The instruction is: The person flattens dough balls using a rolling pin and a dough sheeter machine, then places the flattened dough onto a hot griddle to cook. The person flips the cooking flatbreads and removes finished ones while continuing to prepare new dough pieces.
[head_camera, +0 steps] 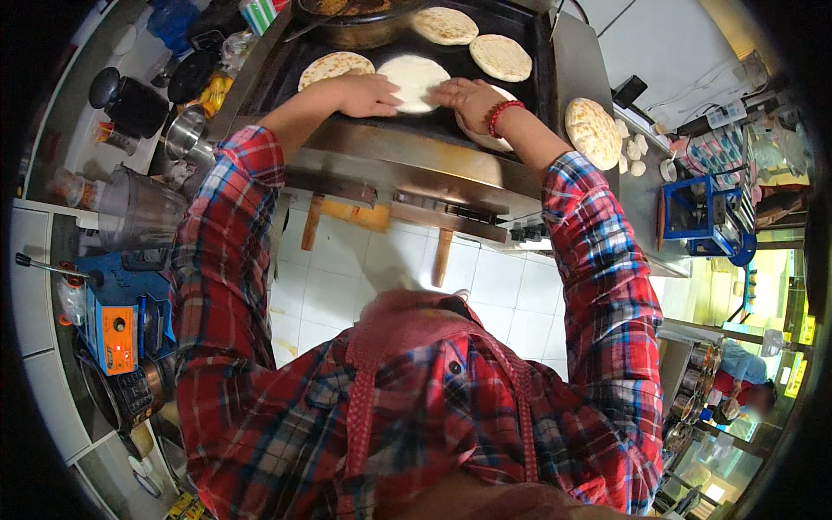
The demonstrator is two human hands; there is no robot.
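Note:
A pale, unbrowned round flatbread [414, 83] lies on a dark griddle [455, 64]. My left hand [367, 94] rests its fingertips at the flatbread's left edge, palm down. At its right edge are the fingers of my right hand [469, 101], below a red beaded bracelet. Behind my left hand lies a browned flatbread [333, 67], partly covered. Another pale flatbread [492, 140] is mostly hidden under my right hand and wrist. Two lightly browned flatbreads, one at the back [445, 26] and one at the right [500, 58], lie farther off on the griddle.
A round pan [354, 31] holding browned food stands at the griddle's back left. Stacked flatbreads [592, 133] and several small dough pieces [636, 156] lie on the right counter. Metal bowls [185, 130] stand at the left. A person [744, 383] is far off at the right.

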